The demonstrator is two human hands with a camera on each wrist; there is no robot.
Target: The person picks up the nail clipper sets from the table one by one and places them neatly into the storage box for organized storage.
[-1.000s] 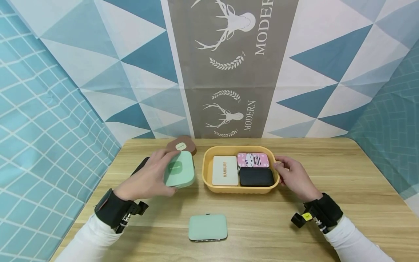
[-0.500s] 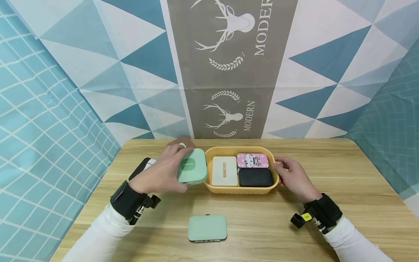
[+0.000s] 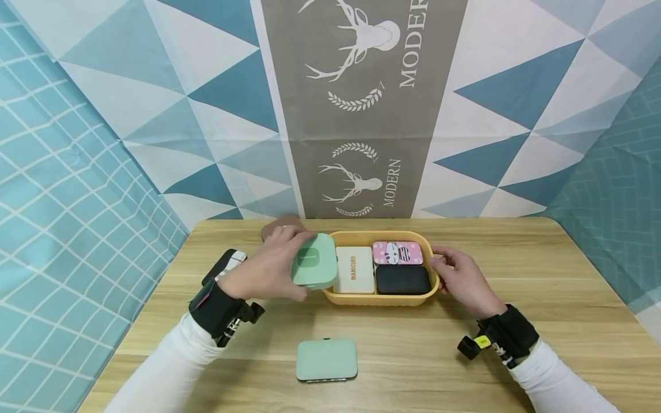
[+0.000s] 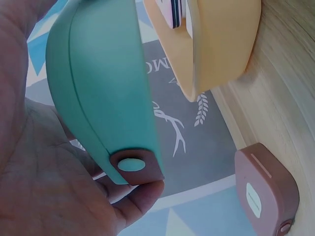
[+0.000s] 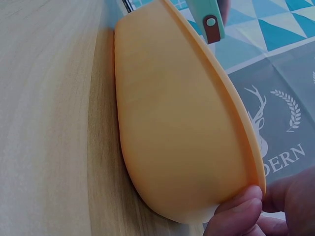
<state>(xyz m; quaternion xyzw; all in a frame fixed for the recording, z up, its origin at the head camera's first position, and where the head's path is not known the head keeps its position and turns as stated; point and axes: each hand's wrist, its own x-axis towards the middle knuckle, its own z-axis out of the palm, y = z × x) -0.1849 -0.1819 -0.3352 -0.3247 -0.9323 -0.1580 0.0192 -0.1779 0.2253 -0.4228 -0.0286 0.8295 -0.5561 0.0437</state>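
My left hand [image 3: 273, 264] grips a mint-green manicure case [image 3: 316, 264] across its width, thumb at the near side and fingers at the far side. The case hangs over the left end of a yellow basket [image 3: 383, 299]; a brown tab with a mint button shows on its side in the left wrist view. My right hand [image 3: 463, 281] pinches the basket's right rim. Inside the basket lie a white manicure case [image 3: 354, 271], a pink cat-print tin [image 3: 397, 253] and a black case [image 3: 403, 280]. The basket's left end is partly hidden by the held case.
A flat sage-green case [image 3: 326, 359] lies on the wooden table [image 3: 403, 355] in front of the basket. Behind my left hand is a brown case [image 4: 266, 189]. A black-and-white item [image 3: 225, 266] lies left of my left wrist, partly covered.
My left hand has carried the mint-green case to the right, from beside the basket to over its left end. The right hand stays at the basket's rim.
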